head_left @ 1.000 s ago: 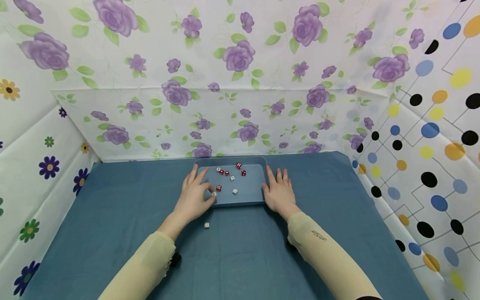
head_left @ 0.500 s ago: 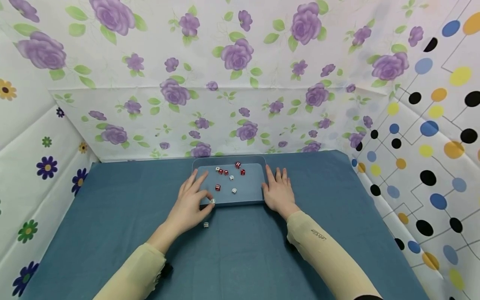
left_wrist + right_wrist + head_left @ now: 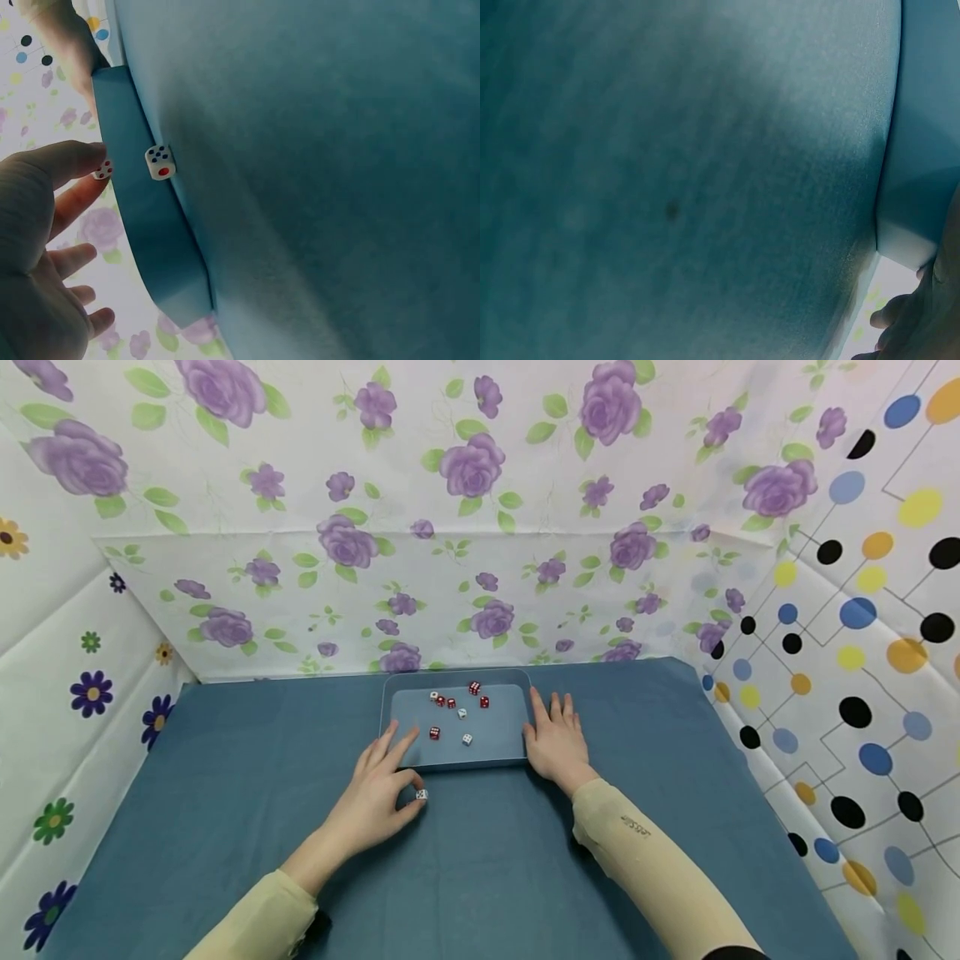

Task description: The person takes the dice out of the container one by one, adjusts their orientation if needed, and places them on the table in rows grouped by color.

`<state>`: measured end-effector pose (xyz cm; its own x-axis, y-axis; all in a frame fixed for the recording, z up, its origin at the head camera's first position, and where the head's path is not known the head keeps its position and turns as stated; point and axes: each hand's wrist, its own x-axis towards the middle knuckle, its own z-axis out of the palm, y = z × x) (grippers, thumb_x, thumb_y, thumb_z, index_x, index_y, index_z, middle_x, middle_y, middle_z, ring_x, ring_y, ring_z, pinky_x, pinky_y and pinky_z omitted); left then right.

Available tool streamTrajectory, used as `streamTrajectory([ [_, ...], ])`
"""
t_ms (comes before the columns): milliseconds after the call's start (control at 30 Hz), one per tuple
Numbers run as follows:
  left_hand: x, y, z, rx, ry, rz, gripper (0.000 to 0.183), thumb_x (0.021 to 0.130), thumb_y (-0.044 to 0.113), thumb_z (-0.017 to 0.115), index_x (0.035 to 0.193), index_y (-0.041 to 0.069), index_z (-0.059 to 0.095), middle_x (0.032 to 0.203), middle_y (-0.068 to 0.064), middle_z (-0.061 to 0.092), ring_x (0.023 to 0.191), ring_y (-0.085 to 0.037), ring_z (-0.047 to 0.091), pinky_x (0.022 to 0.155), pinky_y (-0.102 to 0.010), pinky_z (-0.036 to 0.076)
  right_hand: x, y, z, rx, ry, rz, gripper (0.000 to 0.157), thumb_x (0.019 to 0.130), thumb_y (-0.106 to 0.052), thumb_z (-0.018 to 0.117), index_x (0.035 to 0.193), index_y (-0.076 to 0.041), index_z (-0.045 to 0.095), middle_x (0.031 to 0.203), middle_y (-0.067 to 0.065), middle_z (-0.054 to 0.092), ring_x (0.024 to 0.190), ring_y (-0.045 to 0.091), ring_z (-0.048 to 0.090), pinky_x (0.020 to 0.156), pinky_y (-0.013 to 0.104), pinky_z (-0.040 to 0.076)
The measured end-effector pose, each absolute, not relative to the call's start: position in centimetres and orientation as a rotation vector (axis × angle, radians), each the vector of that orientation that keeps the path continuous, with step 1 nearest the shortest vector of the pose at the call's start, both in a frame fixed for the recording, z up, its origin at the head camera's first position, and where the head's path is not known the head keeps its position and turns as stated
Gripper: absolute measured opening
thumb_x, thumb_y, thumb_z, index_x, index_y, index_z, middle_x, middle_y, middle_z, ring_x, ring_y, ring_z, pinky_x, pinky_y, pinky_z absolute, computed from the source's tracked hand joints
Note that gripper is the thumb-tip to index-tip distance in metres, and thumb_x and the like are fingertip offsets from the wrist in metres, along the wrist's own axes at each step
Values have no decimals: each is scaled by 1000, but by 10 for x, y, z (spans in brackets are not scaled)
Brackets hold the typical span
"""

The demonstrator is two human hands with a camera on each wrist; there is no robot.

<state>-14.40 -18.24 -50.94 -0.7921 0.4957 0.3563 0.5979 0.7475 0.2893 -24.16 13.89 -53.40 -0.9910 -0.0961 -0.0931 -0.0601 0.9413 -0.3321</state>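
My left hand [image 3: 369, 800] pinches a white die [image 3: 103, 169] between thumb and forefinger, its other fingers spread toward the tray's front left. A second white die [image 3: 160, 163] sits on the cloth just in front of the tray in the left wrist view; from the head it is hidden behind the held one. My right hand [image 3: 558, 747] rests along the right rim of the shallow blue tray [image 3: 487, 762], fingers straight. Inside the tray lie several red dice, one of them a red die [image 3: 434, 733] toward the left, and a few white ones, including a white die [image 3: 467, 740] near the front.
A blue cloth [image 3: 495, 868] covers the table. Behind the tray rises a flowered sheet [image 3: 420, 602], with a dotted sheet [image 3: 862, 710] at the right and another patterned sheet [image 3: 67, 735] at the left.
My left hand has drawn the pinched white die from inside the tray, over its front rim, to just above the die on the cloth. The right hand has stayed in place.
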Motion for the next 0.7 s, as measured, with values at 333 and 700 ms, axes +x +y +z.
streamTrajectory([
  [333,-141,-180,-517,-864,-2767,-537,19,83,20,94,85,22,75,169,-21,37,161,-50,13,119,-75,26,-243,140,-536,-112,2980,-507,68,117,-40,38,174,-26,4,178,22,6,163,40,-11,130,58,5],
  [700,-140,-175,-516,-845,-2803,-453,19,83,20,94,83,22,74,168,-23,38,161,-50,11,120,-73,26,-244,140,-537,-111,2988,-518,69,116,-41,40,174,-27,5,178,22,7,163,40,-10,130,59,6],
])
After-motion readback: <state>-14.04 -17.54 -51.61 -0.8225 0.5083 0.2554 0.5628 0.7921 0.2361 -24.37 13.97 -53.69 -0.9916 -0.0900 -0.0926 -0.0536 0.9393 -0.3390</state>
